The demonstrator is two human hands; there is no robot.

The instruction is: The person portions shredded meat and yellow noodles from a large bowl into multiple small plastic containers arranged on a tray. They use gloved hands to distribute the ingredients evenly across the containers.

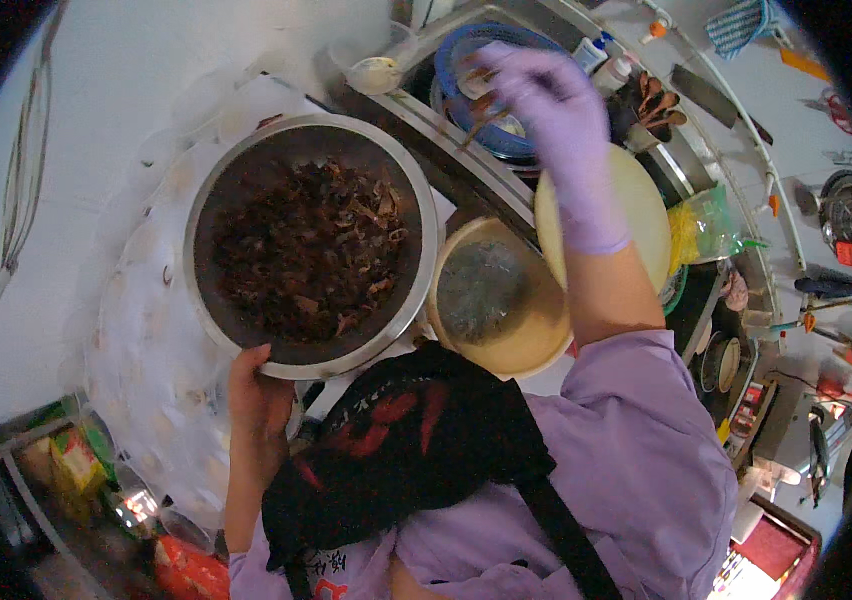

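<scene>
My bare left hand (264, 386) grips the near rim of a large round metal basin (426, 225), its thumb over the edge. Dark reddish-brown, leaf-like shredded pieces (309, 247) lie in the basin. My right hand (546, 90), in a thin purple glove, is raised over a blue plastic basin (448, 56) at the sink. It is blurred, and brown strips (482, 127) show at its fingers; how firmly they are held is unclear. Between the basins and my body stands a yellowish tub (497, 352) with greyish contents.
Many clear plastic cups or bowls (163, 360) cover the left side. A pale yellow round lid or board (647, 202) lies beneath my right forearm. Bottles (613, 75), wooden spoons (655, 105) and a cleaver (703, 94) are behind the sink (463, 154).
</scene>
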